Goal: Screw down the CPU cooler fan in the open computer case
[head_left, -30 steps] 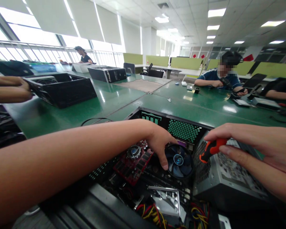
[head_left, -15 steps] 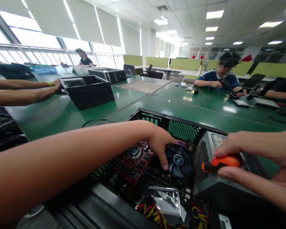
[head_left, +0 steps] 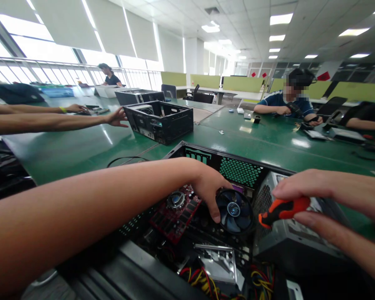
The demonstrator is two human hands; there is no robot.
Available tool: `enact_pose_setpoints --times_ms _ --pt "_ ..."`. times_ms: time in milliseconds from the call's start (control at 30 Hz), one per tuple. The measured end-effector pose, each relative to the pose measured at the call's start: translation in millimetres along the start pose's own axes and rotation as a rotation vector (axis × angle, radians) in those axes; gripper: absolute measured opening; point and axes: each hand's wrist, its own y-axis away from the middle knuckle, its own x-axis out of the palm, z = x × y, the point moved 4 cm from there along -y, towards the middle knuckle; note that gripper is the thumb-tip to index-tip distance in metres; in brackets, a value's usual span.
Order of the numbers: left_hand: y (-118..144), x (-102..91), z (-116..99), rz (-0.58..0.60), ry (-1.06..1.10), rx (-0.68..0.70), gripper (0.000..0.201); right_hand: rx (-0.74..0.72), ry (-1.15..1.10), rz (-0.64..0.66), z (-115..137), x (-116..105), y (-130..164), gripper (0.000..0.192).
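1. Orange and black, the screwdriver handle [head_left: 283,208] is pinched between the thumb and fingers of my right hand [head_left: 337,208], just above the grey power supply box [head_left: 296,243]; its tip is hidden, so I cannot tell what it touches.
2. My left hand [head_left: 210,187] reaches into the open computer case [head_left: 206,233], fingers spread loosely, fingertips resting on the rim of the round cooling fan [head_left: 234,210], gripping nothing.
3. Just left of the fan lies the red circuit card [head_left: 175,214]; the gap between them is narrow.
4. The case's perforated back wall [head_left: 237,166] stands close behind my left knuckles, leaving little room there.
5. Coloured wires [head_left: 203,281] crowd the near edge.
6. Beyond the wall the green table [head_left: 81,154] lies open up to a second black case [head_left: 162,123], with another person's hand [head_left: 117,117] beside it.
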Motion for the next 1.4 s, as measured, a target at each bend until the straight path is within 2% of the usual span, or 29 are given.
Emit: enact_pose_setpoints --times_ms 167,367,700,867,1000,1267,1400 --pt "-1.5 1.5 2.8 -0.001 -0.022 -0.003 0.089 -0.043 0.018 0.037 5.0 18.6 9.0 0.031" --pt "-0.3 1.9 3.6 -0.017 -0.034 0.003 0.094 -0.104 0.037 0.072 13.3 34.3 5.0 0.032" --pt "-1.2 2.5 3.4 -0.006 -0.048 0.002 0.09 -0.096 0.055 0.209 14.2 29.7 6.0 0.029" --pt "0.2 2.7 3.1 -0.012 -0.037 -0.007 0.095 -0.156 0.054 0.125 21.9 38.3 4.1 0.032" --pt "0.5 2.7 2.9 -0.016 -0.036 -0.004 0.093 -0.163 0.051 0.119 21.8 41.8 6.7 0.031" --pt "0.5 3.2 1.2 0.03 -0.027 -0.011 0.089 -0.169 0.091 0.19 8.8 23.9 10.7 0.019" --pt "0.3 3.2 1.2 0.01 -0.05 -0.01 0.087 -0.125 0.013 0.104 0.4 19.8 17.0 0.025"
